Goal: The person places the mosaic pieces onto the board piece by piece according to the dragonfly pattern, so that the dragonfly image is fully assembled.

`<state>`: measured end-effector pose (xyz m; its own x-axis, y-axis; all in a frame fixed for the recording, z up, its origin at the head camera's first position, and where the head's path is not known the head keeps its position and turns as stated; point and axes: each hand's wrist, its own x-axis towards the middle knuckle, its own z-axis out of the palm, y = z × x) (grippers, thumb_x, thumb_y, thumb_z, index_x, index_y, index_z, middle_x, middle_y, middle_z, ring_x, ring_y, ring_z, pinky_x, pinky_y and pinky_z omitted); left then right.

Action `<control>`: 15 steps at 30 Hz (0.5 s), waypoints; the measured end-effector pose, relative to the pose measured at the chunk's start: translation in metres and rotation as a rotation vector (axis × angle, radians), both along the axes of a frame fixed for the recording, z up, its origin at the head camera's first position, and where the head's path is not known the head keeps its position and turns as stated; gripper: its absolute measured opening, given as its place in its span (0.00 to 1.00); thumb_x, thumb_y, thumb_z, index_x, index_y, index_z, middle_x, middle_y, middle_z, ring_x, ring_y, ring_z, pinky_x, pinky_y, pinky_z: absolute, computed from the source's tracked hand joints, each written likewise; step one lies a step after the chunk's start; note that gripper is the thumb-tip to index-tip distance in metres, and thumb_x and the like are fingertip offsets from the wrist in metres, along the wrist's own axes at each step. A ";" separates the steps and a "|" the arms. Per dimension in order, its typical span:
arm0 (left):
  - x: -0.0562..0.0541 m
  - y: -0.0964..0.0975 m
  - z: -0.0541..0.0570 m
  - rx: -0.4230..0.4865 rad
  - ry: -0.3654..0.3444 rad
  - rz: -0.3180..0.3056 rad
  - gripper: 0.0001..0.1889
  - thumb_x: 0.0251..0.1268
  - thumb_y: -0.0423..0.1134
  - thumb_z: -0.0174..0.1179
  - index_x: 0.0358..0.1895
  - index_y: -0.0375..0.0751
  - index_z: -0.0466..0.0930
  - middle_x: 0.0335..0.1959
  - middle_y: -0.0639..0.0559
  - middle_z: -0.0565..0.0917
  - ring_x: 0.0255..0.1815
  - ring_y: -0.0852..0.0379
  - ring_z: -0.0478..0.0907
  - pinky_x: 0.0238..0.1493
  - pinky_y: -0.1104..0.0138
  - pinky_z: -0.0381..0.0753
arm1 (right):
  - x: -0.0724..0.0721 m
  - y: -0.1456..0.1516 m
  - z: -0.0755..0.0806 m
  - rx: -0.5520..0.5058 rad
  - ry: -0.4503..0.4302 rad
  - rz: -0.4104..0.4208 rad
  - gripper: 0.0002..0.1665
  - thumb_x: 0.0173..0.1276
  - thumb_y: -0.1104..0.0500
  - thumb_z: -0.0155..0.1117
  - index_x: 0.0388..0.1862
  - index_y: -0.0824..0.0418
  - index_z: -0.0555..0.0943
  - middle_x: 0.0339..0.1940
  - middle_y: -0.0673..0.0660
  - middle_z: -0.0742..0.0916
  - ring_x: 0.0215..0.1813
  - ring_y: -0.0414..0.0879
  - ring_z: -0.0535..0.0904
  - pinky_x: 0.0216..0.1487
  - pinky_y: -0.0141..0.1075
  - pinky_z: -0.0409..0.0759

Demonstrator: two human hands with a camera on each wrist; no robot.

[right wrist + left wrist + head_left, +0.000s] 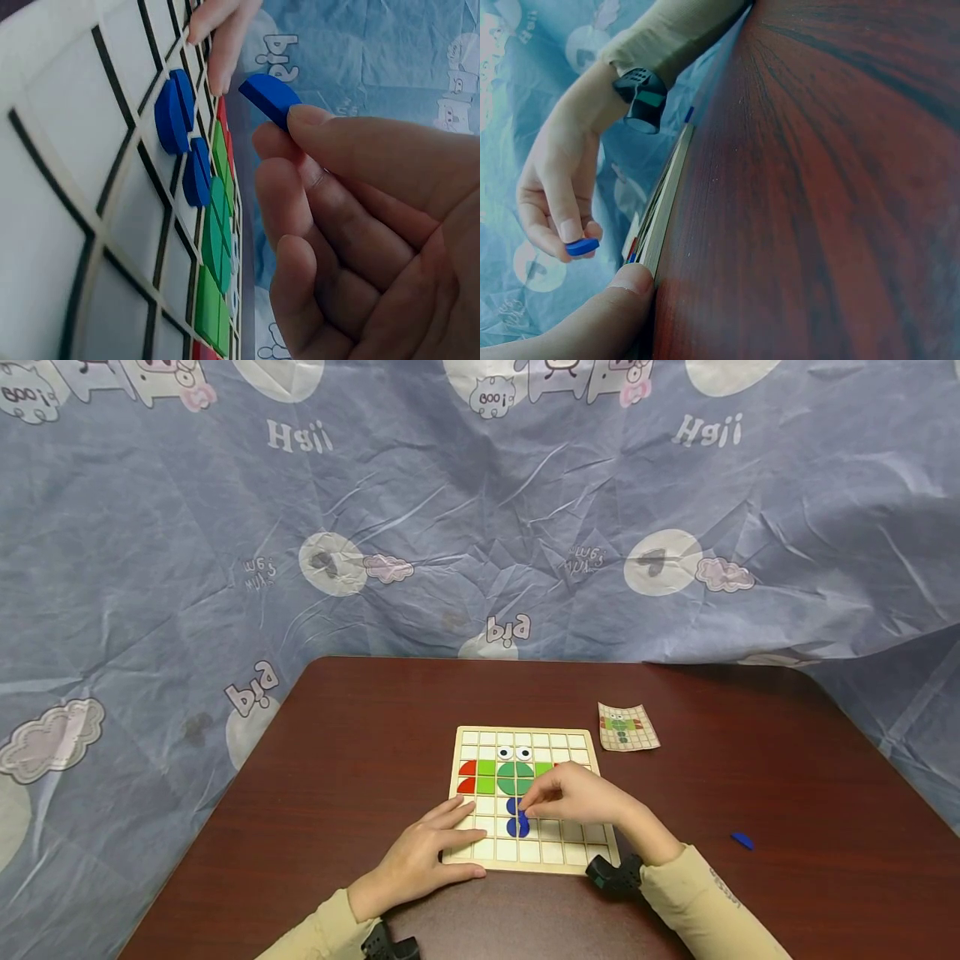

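A pale wooden grid board (551, 853) lies on the table. My left hand (420, 856) rests along its left edge with the fingers spread. Over the board, my right hand (576, 795) pinches a blue half-round piece (268, 99) between thumb and index finger, held off the grid in the right wrist view. Below it sit blue pieces (517, 828) forming rounded shapes. Above these lie dark green quarter-round pieces (507, 775), light green squares (486, 777), red curved pieces (467, 785) and two eye pieces (506, 752). My right hand covers part of the board's right side.
A slightly curled pattern card (628, 737) with a similar coloured figure lies beyond the board's upper right corner. One loose blue piece (742, 840) is on the dark brown table (360, 760) at the right. Behind the table hangs a printed blue-grey cloth (465, 510).
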<state>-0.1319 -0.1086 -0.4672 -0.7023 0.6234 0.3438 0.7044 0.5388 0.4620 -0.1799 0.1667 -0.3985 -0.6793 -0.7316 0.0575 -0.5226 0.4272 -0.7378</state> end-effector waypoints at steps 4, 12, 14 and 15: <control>0.000 0.000 -0.001 0.006 0.022 -0.006 0.25 0.55 0.61 0.62 0.53 0.53 0.83 0.65 0.46 0.70 0.69 0.48 0.60 0.60 0.52 0.70 | -0.001 -0.005 -0.005 0.007 0.016 0.021 0.04 0.62 0.60 0.67 0.35 0.58 0.87 0.29 0.45 0.87 0.31 0.34 0.80 0.35 0.30 0.80; 0.000 0.000 -0.002 0.006 0.040 -0.007 0.25 0.56 0.61 0.61 0.53 0.53 0.83 0.65 0.45 0.71 0.69 0.47 0.60 0.60 0.52 0.70 | 0.004 -0.014 -0.014 0.029 -0.021 0.032 0.03 0.62 0.59 0.66 0.33 0.54 0.87 0.28 0.42 0.86 0.31 0.33 0.80 0.35 0.30 0.80; 0.000 0.000 -0.002 0.006 0.035 -0.008 0.25 0.56 0.61 0.61 0.53 0.53 0.83 0.65 0.46 0.70 0.69 0.48 0.60 0.60 0.52 0.70 | 0.006 -0.016 -0.015 0.043 -0.029 0.024 0.03 0.62 0.58 0.67 0.32 0.52 0.87 0.27 0.41 0.85 0.31 0.33 0.80 0.34 0.30 0.80; 0.000 0.000 -0.001 0.007 0.031 -0.009 0.25 0.56 0.61 0.61 0.53 0.53 0.83 0.65 0.46 0.70 0.70 0.48 0.60 0.61 0.52 0.70 | 0.006 -0.017 -0.016 0.050 -0.036 0.022 0.03 0.62 0.58 0.67 0.32 0.52 0.87 0.27 0.41 0.85 0.31 0.33 0.80 0.34 0.30 0.80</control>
